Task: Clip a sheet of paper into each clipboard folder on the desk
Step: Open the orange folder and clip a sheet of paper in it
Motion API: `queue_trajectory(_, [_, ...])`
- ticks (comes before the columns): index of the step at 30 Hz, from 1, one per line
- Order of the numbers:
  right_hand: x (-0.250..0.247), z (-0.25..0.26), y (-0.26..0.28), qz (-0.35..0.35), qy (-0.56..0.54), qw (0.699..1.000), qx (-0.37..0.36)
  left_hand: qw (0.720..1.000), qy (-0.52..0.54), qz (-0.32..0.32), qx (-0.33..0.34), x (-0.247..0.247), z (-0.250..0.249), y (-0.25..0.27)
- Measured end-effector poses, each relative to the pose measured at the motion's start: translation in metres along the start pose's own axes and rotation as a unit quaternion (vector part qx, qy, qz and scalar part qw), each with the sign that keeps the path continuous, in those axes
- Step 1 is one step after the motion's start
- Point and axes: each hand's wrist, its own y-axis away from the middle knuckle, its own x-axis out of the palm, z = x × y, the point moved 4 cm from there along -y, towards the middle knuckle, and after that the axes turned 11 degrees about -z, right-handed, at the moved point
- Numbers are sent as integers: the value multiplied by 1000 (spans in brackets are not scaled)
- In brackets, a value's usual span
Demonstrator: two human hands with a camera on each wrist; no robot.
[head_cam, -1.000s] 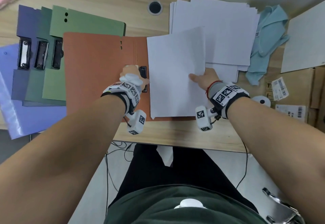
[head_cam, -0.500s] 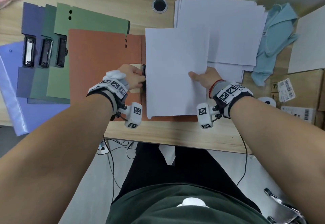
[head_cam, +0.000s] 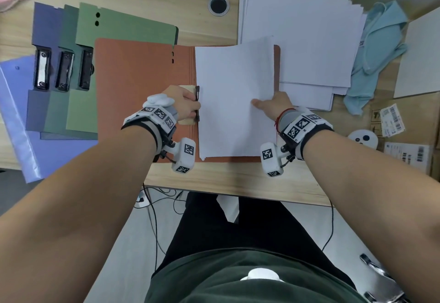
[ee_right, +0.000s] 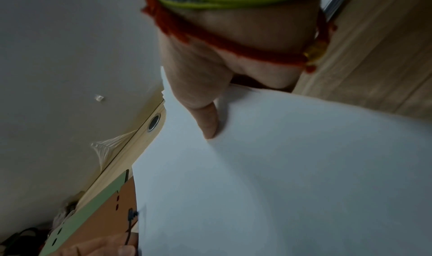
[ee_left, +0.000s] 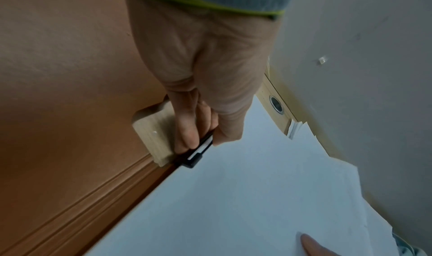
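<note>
An orange clipboard folder (head_cam: 142, 83) lies open in the middle of the desk. My left hand (head_cam: 184, 105) grips its black clip (head_cam: 197, 102), seen close in the left wrist view as the clip (ee_left: 198, 152) between thumb and fingers. A white sheet of paper (head_cam: 233, 102) lies over the folder's right half, its left edge at the clip. My right hand (head_cam: 273, 104) pinches the sheet's right edge, thumb on top (ee_right: 205, 119). The sheet (ee_right: 280, 177) bows upward at that edge.
Three open folders, green (head_cam: 123, 31), dark green (head_cam: 67, 48) and blue (head_cam: 41, 29), overlap at the left, on a lilac plastic folder (head_cam: 16, 112). A stack of white paper (head_cam: 309, 41) lies at the right. Beyond it: a light blue cloth (head_cam: 378, 52) and cardboard boxes (head_cam: 404, 141).
The sheet has slid left and come down onto the folder, its left edge now at the clip. My left hand has stayed on the clip.
</note>
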Motion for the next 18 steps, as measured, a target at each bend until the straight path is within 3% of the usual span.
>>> queue_trajectory(4, [4, -3, 3, 11, -28, 999, 22, 988, -126, -42, 78, -2, 1, -4])
queue_trajectory(10, [4, -2, -1, 22, -21, 999, 21, 955, -259, -75, 122, 1, -1, -14])
queue_trajectory(13, [4, -1, -3, 23, 0, 1000, 7, 920, -344, -107, 153, 9, -9, -2])
queue_trajectory(16, [1, 1, -4, 18, 35, 999, -12, 894, -398, -93, 183, 20, -11, 0])
queue_trajectory(18, [-1, 0, -7, 6, 41, 999, -17, 870, -423, -131, 217, 20, -11, -1])
